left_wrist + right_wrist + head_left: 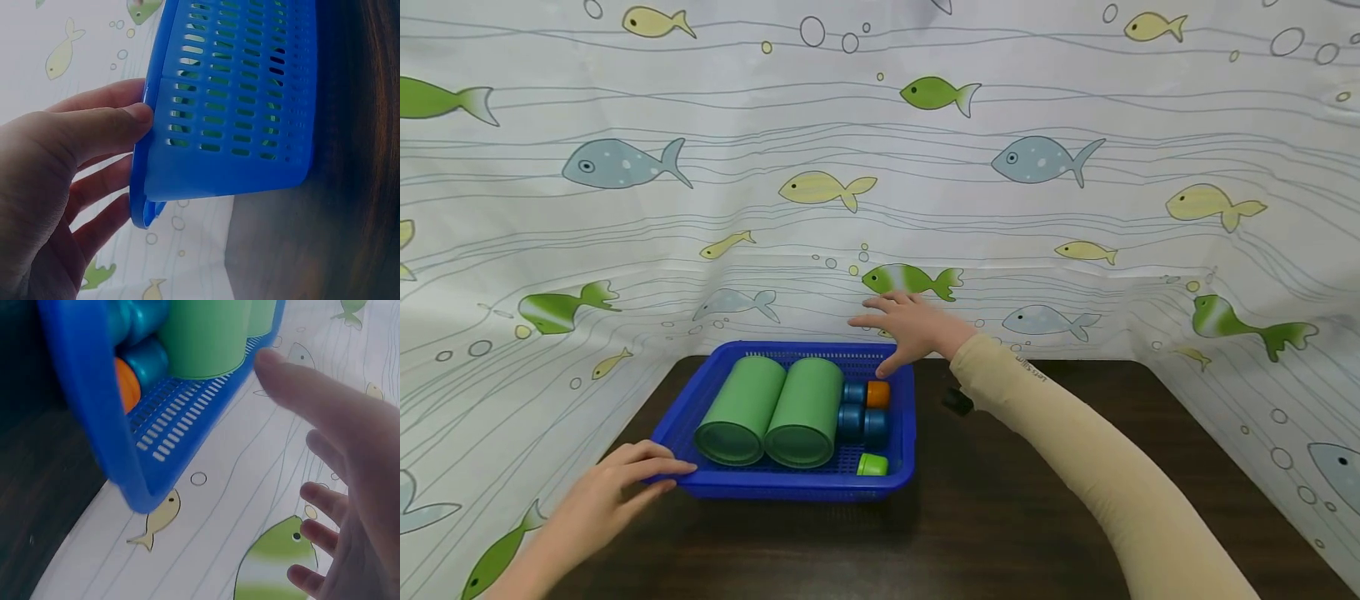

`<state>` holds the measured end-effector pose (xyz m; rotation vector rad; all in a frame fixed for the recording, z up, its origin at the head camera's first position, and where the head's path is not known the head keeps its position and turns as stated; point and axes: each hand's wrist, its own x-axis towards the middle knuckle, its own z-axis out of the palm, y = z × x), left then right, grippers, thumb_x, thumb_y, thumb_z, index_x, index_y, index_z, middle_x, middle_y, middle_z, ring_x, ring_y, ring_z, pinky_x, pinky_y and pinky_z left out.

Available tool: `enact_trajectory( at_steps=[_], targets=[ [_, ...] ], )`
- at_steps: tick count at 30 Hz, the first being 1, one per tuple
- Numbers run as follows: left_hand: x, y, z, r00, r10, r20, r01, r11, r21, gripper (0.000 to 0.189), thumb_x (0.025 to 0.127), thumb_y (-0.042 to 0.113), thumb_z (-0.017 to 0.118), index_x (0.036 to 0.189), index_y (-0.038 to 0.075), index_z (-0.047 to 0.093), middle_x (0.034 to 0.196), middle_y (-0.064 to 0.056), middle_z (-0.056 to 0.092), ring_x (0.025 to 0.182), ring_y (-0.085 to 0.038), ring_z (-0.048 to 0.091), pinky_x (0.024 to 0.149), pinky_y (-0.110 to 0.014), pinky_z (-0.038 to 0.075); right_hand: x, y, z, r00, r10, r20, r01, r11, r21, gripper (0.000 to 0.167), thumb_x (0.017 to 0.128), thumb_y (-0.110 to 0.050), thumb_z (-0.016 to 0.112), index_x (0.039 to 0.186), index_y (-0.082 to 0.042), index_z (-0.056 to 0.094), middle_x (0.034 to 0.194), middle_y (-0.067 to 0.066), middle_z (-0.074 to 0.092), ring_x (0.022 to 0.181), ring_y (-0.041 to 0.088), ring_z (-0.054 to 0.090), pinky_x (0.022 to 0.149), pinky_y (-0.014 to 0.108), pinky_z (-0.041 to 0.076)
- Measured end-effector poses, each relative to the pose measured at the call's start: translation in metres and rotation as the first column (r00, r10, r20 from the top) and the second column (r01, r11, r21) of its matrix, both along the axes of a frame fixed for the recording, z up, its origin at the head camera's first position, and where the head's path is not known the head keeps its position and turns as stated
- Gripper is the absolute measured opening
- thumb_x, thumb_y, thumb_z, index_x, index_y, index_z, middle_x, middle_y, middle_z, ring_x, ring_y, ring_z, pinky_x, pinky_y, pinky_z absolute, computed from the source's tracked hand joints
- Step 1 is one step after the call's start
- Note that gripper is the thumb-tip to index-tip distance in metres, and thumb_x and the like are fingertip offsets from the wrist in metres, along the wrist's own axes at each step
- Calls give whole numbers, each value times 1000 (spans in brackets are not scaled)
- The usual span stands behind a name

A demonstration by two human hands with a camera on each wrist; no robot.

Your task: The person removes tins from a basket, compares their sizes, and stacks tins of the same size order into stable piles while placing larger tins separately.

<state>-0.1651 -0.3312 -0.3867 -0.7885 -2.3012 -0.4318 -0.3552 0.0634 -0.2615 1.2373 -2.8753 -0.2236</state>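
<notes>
A blue plastic basket [902,467] holds two green cylinders [808,400] lying side by side, several small dark blue pieces [876,427], an orange piece [877,394] and a light green cup-like piece [872,465]. At its front left corner my left hand [625,479] pinches the rim; the left wrist view shows the thumb [119,128] on the outer side and the other fingers behind the rim. Near the back right corner, my right hand [913,325] is spread with fingers apart. In the right wrist view it appears apart from the basket [150,494], holding nothing.
The basket stands on a dark wooden table [1022,500]. A white sheet with fish prints [925,225] rises behind the table and along both sides. A small black object [957,402] shows beside the right forearm.
</notes>
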Motion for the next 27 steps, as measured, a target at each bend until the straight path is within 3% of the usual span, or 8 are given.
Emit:
enact_trajectory(
  at_steps=[6,13,19,27],
  targets=[
    [-2,-1,1,1000,-27,1,27,999,17,46,66,-4,83,100,27,76,96,14,62,96,10,49,84,-5,37,-11,-17,-9,1000,-7,20,8,999,-40,90,80,-58,75,154,-34,32,164,6,24,152,35,20,120,59,20],
    [0,0,2,1000,1,9,-1,1000,4,55,60,-9,83,99,29,76,96,17,62,95,10,50,84,-5,37,-19,-30,-24,997,2,82,7,993,-114,87,80,-49,80,153,-30,37,161,7,30,151,35,23,120,53,27],
    [1,2,3,1000,13,16,-13,1000,17,56,61,-11,83,99,30,76,96,16,63,96,11,50,85,-4,37,-22,-35,-36,986,-19,163,52,978,-201,80,82,-39,81,151,-27,42,159,7,33,148,33,27,117,51,34],
    [1,1,1,1000,-4,16,3,999,39,55,60,-11,83,99,27,76,95,13,64,97,10,51,86,-4,37,-28,-42,-53,968,-35,247,109,950,-294,69,86,-29,79,147,-23,48,156,9,38,147,31,33,117,47,34]
  ],
)
